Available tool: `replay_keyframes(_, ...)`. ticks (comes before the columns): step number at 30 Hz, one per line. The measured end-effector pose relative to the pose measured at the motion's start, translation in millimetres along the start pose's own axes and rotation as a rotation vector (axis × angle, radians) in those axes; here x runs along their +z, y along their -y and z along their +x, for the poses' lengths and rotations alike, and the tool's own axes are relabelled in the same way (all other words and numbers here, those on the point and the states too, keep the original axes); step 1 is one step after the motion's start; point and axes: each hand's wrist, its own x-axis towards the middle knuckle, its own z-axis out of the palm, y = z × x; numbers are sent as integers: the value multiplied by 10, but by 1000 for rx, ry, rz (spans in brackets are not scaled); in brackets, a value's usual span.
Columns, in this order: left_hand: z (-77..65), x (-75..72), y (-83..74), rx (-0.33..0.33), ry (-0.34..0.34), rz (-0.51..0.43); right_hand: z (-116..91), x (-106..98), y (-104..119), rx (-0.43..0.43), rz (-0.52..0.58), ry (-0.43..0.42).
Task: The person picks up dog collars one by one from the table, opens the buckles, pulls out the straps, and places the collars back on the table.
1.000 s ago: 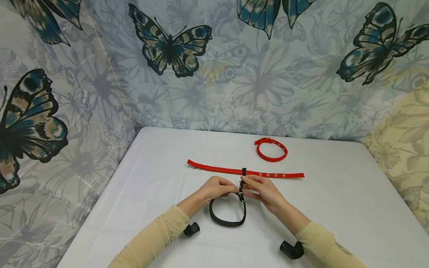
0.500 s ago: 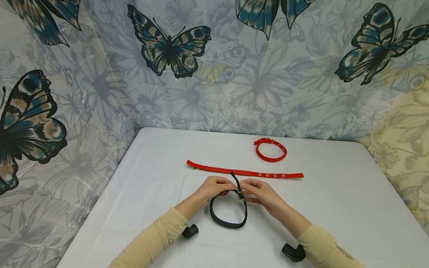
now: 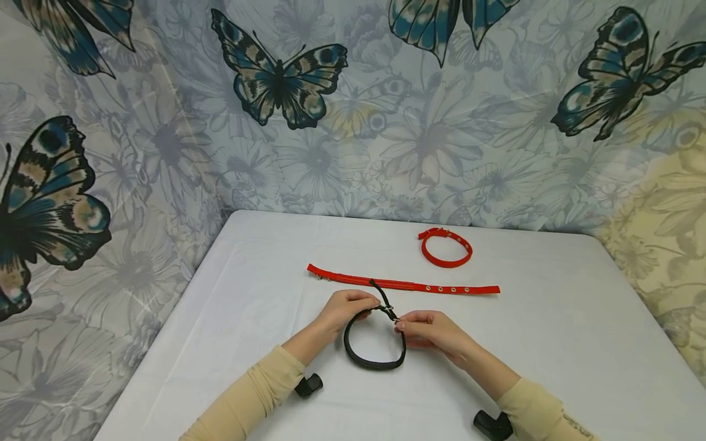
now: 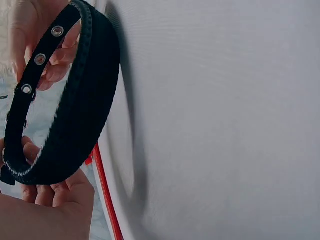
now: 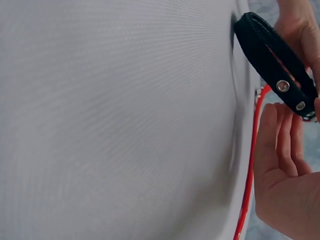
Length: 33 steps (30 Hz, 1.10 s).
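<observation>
The black collar's loose end (image 3: 380, 291) has swung left.

Pretty loud butterfly-print backdrop (image 3: 353, 177) here, ngl
A looped red collar (image 3: 448, 264) is parked near the far edge of the white table (image 3: 551, 318), and a long red strap (image 3: 405, 285) is laid out nearly straight in front, metal eyelets (image 3: 453, 290) dotted toward its right end. Big teal, black and tan butterflies (image 3: 279, 79) are printed over pale flowers, with some yellow seen at right.
</observation>
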Motion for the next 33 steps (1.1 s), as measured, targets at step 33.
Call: replay_keyframes(33, -26, -159, -38, -32, 111, 194, 11, -11, 95, -11, 34, -46)
